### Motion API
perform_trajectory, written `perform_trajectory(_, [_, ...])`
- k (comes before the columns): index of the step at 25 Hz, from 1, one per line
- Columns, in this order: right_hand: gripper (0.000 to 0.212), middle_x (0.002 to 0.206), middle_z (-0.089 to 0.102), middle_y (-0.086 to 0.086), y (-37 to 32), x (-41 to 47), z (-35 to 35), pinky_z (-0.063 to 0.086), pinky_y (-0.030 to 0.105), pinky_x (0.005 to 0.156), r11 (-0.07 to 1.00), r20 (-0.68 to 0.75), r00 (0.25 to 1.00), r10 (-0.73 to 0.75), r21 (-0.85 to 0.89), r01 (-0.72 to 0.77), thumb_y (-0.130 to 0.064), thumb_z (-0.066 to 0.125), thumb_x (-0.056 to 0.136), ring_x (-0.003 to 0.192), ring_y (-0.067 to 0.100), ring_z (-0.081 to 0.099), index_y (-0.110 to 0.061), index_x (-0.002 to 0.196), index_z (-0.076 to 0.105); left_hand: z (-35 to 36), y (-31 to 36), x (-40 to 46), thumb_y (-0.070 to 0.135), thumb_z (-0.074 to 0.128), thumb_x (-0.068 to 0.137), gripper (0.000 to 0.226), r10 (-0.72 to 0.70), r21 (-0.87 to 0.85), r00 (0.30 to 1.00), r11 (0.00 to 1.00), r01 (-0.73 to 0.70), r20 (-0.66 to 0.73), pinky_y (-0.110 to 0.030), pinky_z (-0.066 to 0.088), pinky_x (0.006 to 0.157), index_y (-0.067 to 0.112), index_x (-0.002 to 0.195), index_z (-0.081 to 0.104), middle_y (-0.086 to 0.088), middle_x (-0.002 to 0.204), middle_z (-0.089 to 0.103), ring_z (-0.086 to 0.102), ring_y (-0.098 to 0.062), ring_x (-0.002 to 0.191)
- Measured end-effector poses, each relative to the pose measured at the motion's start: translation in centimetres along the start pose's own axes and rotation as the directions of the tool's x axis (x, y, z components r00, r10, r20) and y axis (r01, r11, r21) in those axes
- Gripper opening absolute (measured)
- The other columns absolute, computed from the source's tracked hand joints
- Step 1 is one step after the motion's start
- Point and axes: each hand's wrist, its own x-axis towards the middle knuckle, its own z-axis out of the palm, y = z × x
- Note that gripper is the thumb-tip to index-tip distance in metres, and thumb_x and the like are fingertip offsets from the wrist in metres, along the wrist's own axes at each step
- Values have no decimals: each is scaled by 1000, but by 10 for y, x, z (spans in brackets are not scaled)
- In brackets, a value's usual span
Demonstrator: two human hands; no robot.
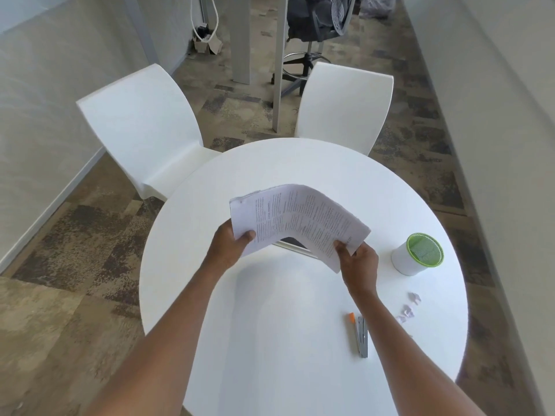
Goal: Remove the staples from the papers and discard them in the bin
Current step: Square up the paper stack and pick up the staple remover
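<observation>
Holding the papers (297, 220) above the table (300, 295), both hands grip.

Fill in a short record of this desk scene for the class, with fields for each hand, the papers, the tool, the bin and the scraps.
left hand: grips the papers' left edge
right hand: grips the papers' right corner
papers: printed stack, bent, held above the table
stapler: lying flat beside the right forearm
bin: small, white, green-rimmed, on the table to the right
scraps: small bits right of the stapler

Matt printed paper sheets (297, 219); smooth white table (270, 340); grey metal stapler (361, 336).
</observation>
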Motion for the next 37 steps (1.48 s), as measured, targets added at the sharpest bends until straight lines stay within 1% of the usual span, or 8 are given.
perform_trajectory(2, [23, 70, 65, 14, 7, -8, 7, 39, 26, 54, 1000, -2, 1000, -6, -19, 6, -20, 69, 91, 67, 23, 54, -2, 76, 65, 10, -14, -14, 16, 65, 93, 23, -11, 47, 996, 999, 16, -92, -33, 51, 79, 5, 114, 66, -8, 102, 70, 66, -29, 94])
perform_trajectory(6, [16, 74, 61, -12, 9, -22, 18, 46, 30, 68, 1000, -15, 1000, 20, 8, -20, -18, 68, 92, 77, 21, 59, -3, 96, 72, 18, -30, -32, 15, 62, 96, 21, 4, 22, 980, 1000, 1, -197, -32, 50, 78, 1, 110, 67, -5, 96, 69, 66, -29, 92])
perform_trajectory(12, [19, 66, 64, 19, 31, -36, 36, 33, 16, 47, 996, -4, 996, 93, -18, -93, -19, 68, 91, 59, 23, 48, -10, 76, 61, 31, -48, -44, 14, 58, 98, 17, -25, 42, 952, 998, 40, -305, -28, 43, 72, 1, 105, 68, -2, 84, 66, 60, -27, 80])
perform_trajectory(16, [40, 56, 46, 11, 47, -41, 43, 29, 31, 48, 981, 18, 982, 186, -56, -185, -24, 67, 92, 53, 21, 37, 6, 69, 52, 40, -61, -43, 15, 58, 98, 23, -61, 94, 942, 991, 97, -330, -31, 40, 63, -2, 85, 64, -5, 66, 58, 53, -31, 66])
perform_trajectory(21, [23, 55, 51, -3, 32, -39, 40, 33, 15, 45, 990, -19, 991, 134, -34, -134, -20, 66, 93, 53, 14, 43, -12, 73, 57, 40, -56, -44, 16, 59, 98, 23, 5, 75, 933, 997, 23, -359, -32, 48, 68, -5, 99, 68, -8, 78, 65, 58, -26, 71])
perform_trajectory(25, [31, 55, 49, 5, 42, -39, 42, 30, 31, 49, 977, 42, 981, 187, -116, -181, -22, 63, 94, 56, 24, 43, -2, 71, 56, 43, -65, -44, 14, 58, 99, 25, -48, 112, 950, 990, 87, -310, -29, 37, 62, -9, 91, 65, -14, 70, 62, 50, -28, 64])
perform_trajectory(29, [25, 53, 48, -1, 42, -38, 40, 32, 30, 51, 983, 16, 986, 166, -86, -164, -21, 63, 95, 55, 23, 45, -8, 73, 58, 38, -62, -38, 15, 57, 99, 26, -14, 79, 938, 996, 44, -346, -29, 44, 70, -6, 111, 67, -18, 82, 70, 55, -26, 70])
perform_trajectory(37, [30, 62, 59, 16, 45, -36, 36, 35, 33, 55, 980, 42, 983, 177, -98, -173, -22, 60, 96, 59, 27, 49, -4, 73, 58, 37, -60, -33, 12, 54, 100, 29, 21, 92, 952, 996, 8, -306, -28, 44, 75, -2, 123, 63, -1, 88, 63, 56, -25, 76])
